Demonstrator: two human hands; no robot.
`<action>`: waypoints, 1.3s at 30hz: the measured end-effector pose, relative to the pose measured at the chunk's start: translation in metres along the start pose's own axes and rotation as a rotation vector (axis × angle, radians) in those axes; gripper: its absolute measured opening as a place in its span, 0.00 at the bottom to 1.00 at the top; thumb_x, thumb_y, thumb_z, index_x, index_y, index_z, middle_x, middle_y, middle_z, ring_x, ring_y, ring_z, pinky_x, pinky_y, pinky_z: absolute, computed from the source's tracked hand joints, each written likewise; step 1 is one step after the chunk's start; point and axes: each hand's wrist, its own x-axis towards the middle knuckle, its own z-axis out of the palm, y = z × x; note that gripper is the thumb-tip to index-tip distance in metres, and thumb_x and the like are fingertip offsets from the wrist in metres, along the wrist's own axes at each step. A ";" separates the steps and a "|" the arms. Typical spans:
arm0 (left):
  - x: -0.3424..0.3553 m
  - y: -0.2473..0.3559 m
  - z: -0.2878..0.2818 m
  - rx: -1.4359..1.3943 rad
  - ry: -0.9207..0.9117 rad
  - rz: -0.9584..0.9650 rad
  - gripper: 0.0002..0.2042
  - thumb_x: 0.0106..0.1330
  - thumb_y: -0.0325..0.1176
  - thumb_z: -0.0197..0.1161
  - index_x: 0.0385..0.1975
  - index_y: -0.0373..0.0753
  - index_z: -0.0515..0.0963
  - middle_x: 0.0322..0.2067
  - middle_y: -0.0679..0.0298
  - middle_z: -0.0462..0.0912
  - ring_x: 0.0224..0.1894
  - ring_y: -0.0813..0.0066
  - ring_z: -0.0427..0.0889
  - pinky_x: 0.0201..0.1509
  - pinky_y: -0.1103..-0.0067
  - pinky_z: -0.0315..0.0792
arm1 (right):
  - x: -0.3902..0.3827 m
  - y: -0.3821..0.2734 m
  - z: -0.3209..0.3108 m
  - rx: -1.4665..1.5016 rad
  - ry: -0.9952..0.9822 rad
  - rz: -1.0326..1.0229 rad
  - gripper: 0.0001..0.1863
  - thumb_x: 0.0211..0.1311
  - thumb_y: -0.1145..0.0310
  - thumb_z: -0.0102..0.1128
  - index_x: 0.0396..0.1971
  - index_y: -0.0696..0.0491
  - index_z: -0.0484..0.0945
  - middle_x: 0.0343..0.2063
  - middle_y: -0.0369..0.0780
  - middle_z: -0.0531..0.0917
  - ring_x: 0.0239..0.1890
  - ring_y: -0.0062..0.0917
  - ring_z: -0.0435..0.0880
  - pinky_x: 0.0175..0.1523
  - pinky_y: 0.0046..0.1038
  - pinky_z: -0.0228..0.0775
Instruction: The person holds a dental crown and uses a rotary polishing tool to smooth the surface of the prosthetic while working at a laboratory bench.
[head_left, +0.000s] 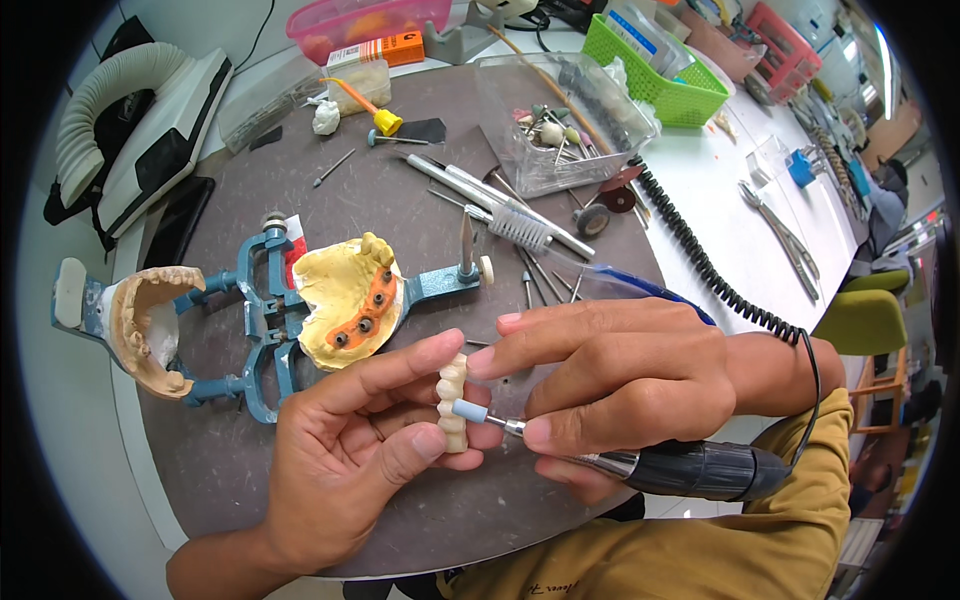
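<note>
Between the thumb and fingers of my left hand is a tooth-coloured dental bridge of several joined crowns, held roughly upright. My right hand grips a black and silver rotary handpiece like a pen. Its light-blue cylindrical grinding stone touches or nearly touches the bridge's right side. My right fingertips rest near the bridge's upper end. Just beyond my left hand stands a blue articulator, opened out. It carries a yellow plaster model with an orange gum strip holding several dark implant posts, and a beige tooth model.
A clear plastic box of burs stands at the back, with a white-handled knife and brush before it. The handpiece's coiled cord runs along the right. A white suction unit with hose is at far left; a green basket stands behind.
</note>
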 end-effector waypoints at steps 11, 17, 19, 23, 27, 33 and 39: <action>0.000 -0.001 0.001 0.020 0.023 0.000 0.32 0.65 0.30 0.69 0.67 0.29 0.65 0.50 0.49 0.81 0.46 0.73 0.84 0.47 0.80 0.82 | -0.002 0.004 -0.002 0.040 -0.077 -0.018 0.15 0.53 0.77 0.75 0.40 0.59 0.79 0.32 0.43 0.84 0.50 0.48 0.86 0.54 0.49 0.81; -0.001 -0.004 -0.007 0.035 -0.055 0.021 0.29 0.66 0.23 0.65 0.67 0.29 0.65 0.54 0.51 0.79 0.49 0.69 0.84 0.53 0.77 0.81 | -0.003 0.001 0.004 0.025 -0.008 -0.001 0.13 0.53 0.78 0.74 0.37 0.58 0.80 0.30 0.43 0.84 0.48 0.47 0.87 0.53 0.48 0.82; -0.002 -0.001 0.002 0.043 0.047 -0.007 0.32 0.64 0.34 0.71 0.66 0.30 0.67 0.49 0.49 0.82 0.42 0.75 0.84 0.45 0.81 0.81 | -0.002 0.000 0.005 0.028 -0.007 0.007 0.13 0.53 0.78 0.74 0.37 0.58 0.80 0.30 0.43 0.84 0.48 0.47 0.87 0.53 0.47 0.82; -0.001 0.000 0.002 0.035 0.038 -0.015 0.32 0.64 0.33 0.71 0.66 0.30 0.66 0.49 0.49 0.82 0.43 0.73 0.85 0.45 0.81 0.81 | -0.002 0.000 0.003 0.034 -0.015 0.006 0.12 0.53 0.78 0.74 0.36 0.58 0.79 0.30 0.43 0.84 0.48 0.47 0.87 0.53 0.47 0.82; 0.000 -0.001 0.003 0.006 0.044 -0.003 0.33 0.64 0.31 0.70 0.68 0.30 0.63 0.47 0.51 0.82 0.43 0.71 0.85 0.45 0.80 0.82 | -0.001 0.000 -0.001 0.081 -0.005 0.008 0.13 0.54 0.76 0.73 0.37 0.58 0.79 0.28 0.42 0.83 0.46 0.47 0.88 0.51 0.45 0.83; -0.005 -0.004 0.000 -0.028 0.040 0.017 0.23 0.59 0.19 0.70 0.54 0.31 0.70 0.45 0.55 0.80 0.46 0.67 0.85 0.52 0.73 0.83 | 0.000 -0.008 0.000 0.139 0.078 0.133 0.13 0.57 0.75 0.70 0.40 0.59 0.78 0.28 0.42 0.82 0.35 0.39 0.89 0.44 0.37 0.86; 0.001 -0.017 -0.007 0.027 -0.007 0.275 0.15 0.59 0.11 0.66 0.41 0.31 0.72 0.44 0.49 0.81 0.49 0.66 0.85 0.57 0.72 0.82 | 0.000 -0.018 0.005 0.190 0.076 0.216 0.14 0.54 0.79 0.72 0.38 0.61 0.77 0.29 0.45 0.82 0.35 0.39 0.89 0.42 0.37 0.87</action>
